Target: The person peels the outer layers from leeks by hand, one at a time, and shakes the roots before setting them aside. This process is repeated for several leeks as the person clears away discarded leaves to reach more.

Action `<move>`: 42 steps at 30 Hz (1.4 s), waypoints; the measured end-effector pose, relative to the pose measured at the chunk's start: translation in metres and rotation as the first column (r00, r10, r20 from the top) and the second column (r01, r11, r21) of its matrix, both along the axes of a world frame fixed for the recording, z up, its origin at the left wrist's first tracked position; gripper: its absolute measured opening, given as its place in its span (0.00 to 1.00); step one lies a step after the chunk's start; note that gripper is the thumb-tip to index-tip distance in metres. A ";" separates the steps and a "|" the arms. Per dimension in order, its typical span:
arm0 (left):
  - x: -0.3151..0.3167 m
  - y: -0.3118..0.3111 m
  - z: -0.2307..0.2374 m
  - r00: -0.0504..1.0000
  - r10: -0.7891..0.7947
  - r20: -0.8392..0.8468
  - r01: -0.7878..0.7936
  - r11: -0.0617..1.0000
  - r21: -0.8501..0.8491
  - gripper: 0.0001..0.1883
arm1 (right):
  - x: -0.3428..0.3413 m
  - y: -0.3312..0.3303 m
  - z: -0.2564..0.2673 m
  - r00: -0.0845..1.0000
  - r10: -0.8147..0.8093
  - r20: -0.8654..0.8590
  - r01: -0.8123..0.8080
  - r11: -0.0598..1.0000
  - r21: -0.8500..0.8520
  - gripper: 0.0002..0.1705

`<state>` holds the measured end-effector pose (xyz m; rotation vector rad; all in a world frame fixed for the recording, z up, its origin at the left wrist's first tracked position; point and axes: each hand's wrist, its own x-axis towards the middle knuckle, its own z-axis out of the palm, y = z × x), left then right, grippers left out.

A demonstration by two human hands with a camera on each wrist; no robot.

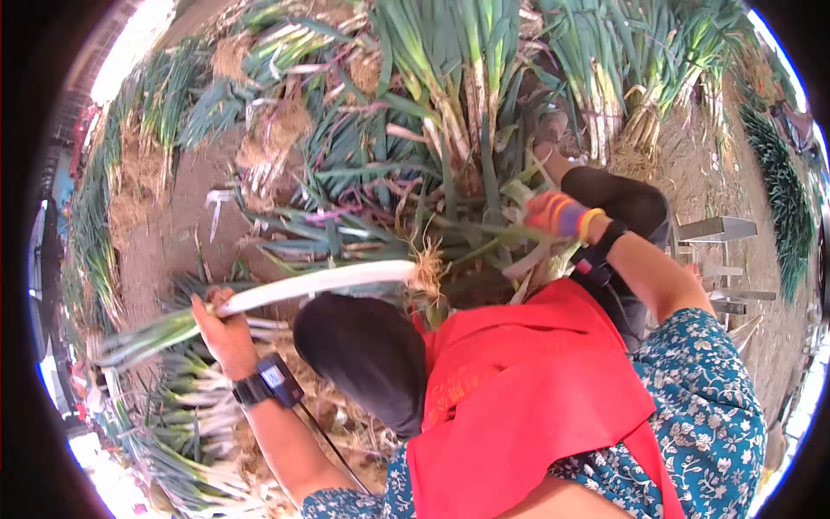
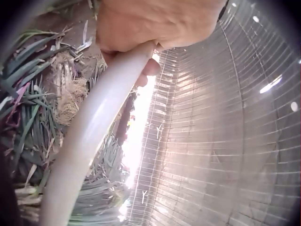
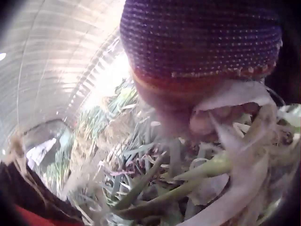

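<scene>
A long leek [image 1: 320, 284] with a white stalk and a brown root tuft lies across the head view, its green leaves trailing left. My bare left hand [image 1: 226, 336] grips it where white turns to green; in the left wrist view the fingers of that hand [image 2: 157, 23] wrap round the pale stalk [image 2: 89, 127]. My right hand [image 1: 560, 214], in a purple and orange glove, is away from the roots, over the leaf pile. In the right wrist view, curled fingertips of the right hand [image 3: 202, 61] hold a pale, limp leaf strip [image 3: 240, 188].
Tied leek bundles [image 1: 596, 95] stand along the far side. Loose leaves and leeks [image 1: 346, 156] are heaped in front of me, and more peeled leeks [image 1: 199, 406] lie at lower left. A small metal stool [image 1: 718, 229] is at the right. A red apron [image 1: 527, 381] covers my lap.
</scene>
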<state>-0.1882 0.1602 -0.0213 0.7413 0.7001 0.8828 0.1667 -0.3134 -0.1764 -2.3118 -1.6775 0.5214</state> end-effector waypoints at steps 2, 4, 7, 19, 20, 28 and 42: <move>0.005 0.009 -0.013 1.000 -0.013 -0.022 0.013 1.000 -0.010 0.14 | -0.023 0.040 0.032 0.995 -0.093 0.040 0.101 0.939 -0.328 0.21; 0.010 0.004 -0.036 0.928 0.140 -0.345 0.116 0.771 0.626 0.23 | -0.020 0.064 0.026 0.996 -0.020 0.084 0.050 0.928 -0.368 0.23; 0.001 0.044 -0.059 0.719 0.346 -0.603 0.290 0.638 0.713 0.29 | 0.007 0.092 -0.004 0.991 -0.101 0.082 0.116 0.972 -0.205 0.23; -0.193 0.239 -0.098 0.568 0.186 -0.802 0.062 0.962 0.266 0.13 | 0.129 0.195 -0.130 0.717 -0.695 -0.048 0.685 0.716 -0.135 0.27; -0.206 0.246 -0.110 0.504 -0.035 -0.863 0.315 0.938 0.146 0.12 | 0.129 0.208 -0.139 0.633 -0.774 -0.027 0.754 0.624 -0.206 0.29; 0.184 -0.030 0.017 0.648 -0.241 -0.722 0.568 0.785 0.247 0.11 | 0.087 0.182 -0.034 0.163 -0.496 -0.853 0.668 0.692 -0.274 0.20; 0.236 -0.191 0.034 0.843 -0.519 -0.138 0.534 0.838 0.109 0.17 | -0.082 0.063 0.090 0.724 -0.568 -0.392 0.674 0.704 0.223 0.24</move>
